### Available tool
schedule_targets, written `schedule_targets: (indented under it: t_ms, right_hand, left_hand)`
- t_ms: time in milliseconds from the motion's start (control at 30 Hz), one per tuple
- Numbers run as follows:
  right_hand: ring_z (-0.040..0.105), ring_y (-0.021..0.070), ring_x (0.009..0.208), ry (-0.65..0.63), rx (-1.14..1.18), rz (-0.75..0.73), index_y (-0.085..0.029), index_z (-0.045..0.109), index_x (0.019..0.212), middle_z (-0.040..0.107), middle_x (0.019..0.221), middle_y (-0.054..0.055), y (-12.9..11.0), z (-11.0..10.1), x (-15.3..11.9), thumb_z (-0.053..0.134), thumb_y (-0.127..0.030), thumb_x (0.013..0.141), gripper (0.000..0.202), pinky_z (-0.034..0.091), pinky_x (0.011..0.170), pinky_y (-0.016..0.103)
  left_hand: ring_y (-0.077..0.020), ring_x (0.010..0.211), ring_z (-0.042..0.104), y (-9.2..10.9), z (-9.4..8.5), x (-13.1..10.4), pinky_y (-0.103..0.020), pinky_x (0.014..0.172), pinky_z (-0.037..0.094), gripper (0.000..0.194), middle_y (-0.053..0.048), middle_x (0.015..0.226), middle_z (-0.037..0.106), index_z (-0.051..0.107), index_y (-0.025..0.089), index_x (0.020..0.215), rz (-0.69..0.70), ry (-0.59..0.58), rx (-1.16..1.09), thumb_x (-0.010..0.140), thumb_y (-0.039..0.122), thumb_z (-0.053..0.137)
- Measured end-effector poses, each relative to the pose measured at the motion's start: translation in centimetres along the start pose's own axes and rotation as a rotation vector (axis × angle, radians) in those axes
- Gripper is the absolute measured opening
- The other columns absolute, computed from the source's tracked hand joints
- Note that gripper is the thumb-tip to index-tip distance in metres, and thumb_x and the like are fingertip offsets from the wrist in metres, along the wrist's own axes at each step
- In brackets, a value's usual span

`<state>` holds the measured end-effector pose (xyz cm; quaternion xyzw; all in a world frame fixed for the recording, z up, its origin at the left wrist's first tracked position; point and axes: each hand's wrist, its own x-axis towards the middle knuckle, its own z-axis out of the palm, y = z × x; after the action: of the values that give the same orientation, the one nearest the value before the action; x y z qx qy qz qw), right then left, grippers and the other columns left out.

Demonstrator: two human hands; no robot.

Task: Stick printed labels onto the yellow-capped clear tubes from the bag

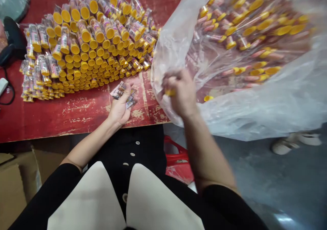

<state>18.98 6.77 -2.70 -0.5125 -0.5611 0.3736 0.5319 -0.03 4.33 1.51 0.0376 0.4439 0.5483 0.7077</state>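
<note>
My left hand [121, 105] is closed around a few small printed packets [119, 91], the thumb lying on top, just above the red table [84, 116]. My right hand [182, 92], smeared by motion, is curled around a tube with a yellow cap [170, 92] at the near edge of the clear plastic bag [168, 52]. Inside that bag lie many loose pink tubes with yellow caps [231, 42]. Beyond my left hand rises a big stack of clear-wrapped, yellow-capped tubes [87, 56], most with their caps toward me.
A black device [12, 41] with a cable sits at the table's left edge, near a pale plastic bag [12, 0]. Cardboard boxes [15, 185] are below on the left. A red stool [177, 155] stands under the table edge; a person's shoes [283, 146] show on the floor at right.
</note>
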Motion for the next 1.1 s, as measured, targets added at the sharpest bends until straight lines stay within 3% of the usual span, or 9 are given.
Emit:
schedule_targets:
  t_ms: [133,300,400,467,600,700,800,967,1100]
  right_hand:
    - [0.063,0.0106,0.08,-0.071,0.174,0.115,-0.023,0.063,0.103,0.065,0.1,0.001,-3.5,6.7,-5.5,0.074,-0.046,0.084,0.032,0.057,0.069,0.025]
    - [0.053,0.006,0.054,0.068,0.323,0.246,-0.024,0.058,0.088,0.059,0.08,-0.004,-3.7,8.2,-6.0,0.078,-0.049,0.08,0.033,0.048,0.045,0.021]
    - [0.052,0.0051,0.049,0.154,0.346,0.231,-0.024,0.054,0.084,0.056,0.072,-0.006,-4.0,9.1,-6.0,0.08,-0.051,0.077,0.038,0.046,0.043,0.02]
    - [0.05,0.0053,0.046,0.182,0.372,0.226,-0.025,0.053,0.086,0.054,0.069,-0.006,-4.2,9.6,-6.0,0.078,-0.055,0.079,0.04,0.046,0.042,0.021]
    - [0.058,0.0106,0.058,0.122,0.345,0.228,-0.028,0.055,0.104,0.057,0.076,-0.002,-4.0,8.9,-6.5,0.062,-0.062,0.089,0.037,0.052,0.05,0.025]
    - [0.067,0.0174,0.091,0.072,0.126,0.094,-0.029,0.058,0.121,0.064,0.097,0.004,-3.8,7.0,-7.8,0.053,-0.055,0.097,0.037,0.06,0.08,0.034]
    - [0.064,0.02,0.11,0.091,-0.06,-0.08,-0.026,0.056,0.131,0.064,0.116,0.007,-3.8,5.9,-9.3,0.064,-0.041,0.093,0.042,0.056,0.099,0.039]
    - [0.065,0.0195,0.1,0.157,-0.2,-0.252,-0.023,0.062,0.117,0.066,0.105,0.006,-4.0,5.4,-9.9,0.071,-0.029,0.088,0.031,0.057,0.089,0.036]
    - [0.067,0.0196,0.093,0.12,-0.291,-0.336,-0.026,0.069,0.114,0.07,0.1,0.005,-4.7,4.6,-9.6,0.076,-0.027,0.084,0.031,0.058,0.082,0.036]
  left_hand:
    - [-0.0042,0.063,0.062,-1.3,-0.4,-0.8,-0.014,0.057,0.045,0.023,0.001,0.079,0.071,0.073,0.014,0.089,0.068,-0.068,-0.005,0.075,0.026,0.086]
    - [-0.003,0.056,0.056,-1.3,-1.4,-1.7,-0.015,0.049,0.04,0.032,0.005,0.071,0.067,0.072,0.016,0.085,0.21,-0.061,0.034,0.063,0.024,0.093]
    - [-0.0021,0.051,0.051,-1.5,-1.5,-1.8,-0.015,0.045,0.035,0.036,0.006,0.067,0.063,0.067,0.016,0.08,0.317,0.001,0.026,0.059,0.028,0.095]
    - [-0.0019,0.047,0.046,-1.4,-1.3,-1.8,-0.016,0.044,0.033,0.039,0.008,0.059,0.056,0.061,0.016,0.073,0.293,0.014,0.032,0.061,0.033,0.094]
    - [-0.0013,0.049,0.046,-0.4,-0.6,-2.1,-0.016,0.046,0.033,0.041,0.007,0.061,0.055,0.056,0.015,0.071,0.09,0.065,-0.012,0.066,0.033,0.092]
    - [0.0003,0.051,0.048,0.6,-0.4,-2.4,-0.014,0.047,0.034,0.038,0.006,0.069,0.06,0.057,0.015,0.074,-0.004,0.09,-0.071,0.068,0.03,0.091]
    - [0.0008,0.051,0.048,1.0,-0.4,-2.5,-0.013,0.047,0.034,0.036,0.006,0.069,0.059,0.058,0.015,0.075,-0.05,0.07,-0.084,0.07,0.033,0.089]
    - [0.0007,0.051,0.048,0.4,-0.8,-2.4,-0.013,0.045,0.034,0.038,0.006,0.069,0.058,0.058,0.014,0.076,-0.106,0.004,-0.042,0.07,0.036,0.089]
    - [-0.0006,0.052,0.05,0.3,-1.2,-2.4,-0.014,0.046,0.035,0.038,0.006,0.069,0.059,0.058,0.015,0.075,-0.12,0.003,0.043,0.07,0.036,0.089]
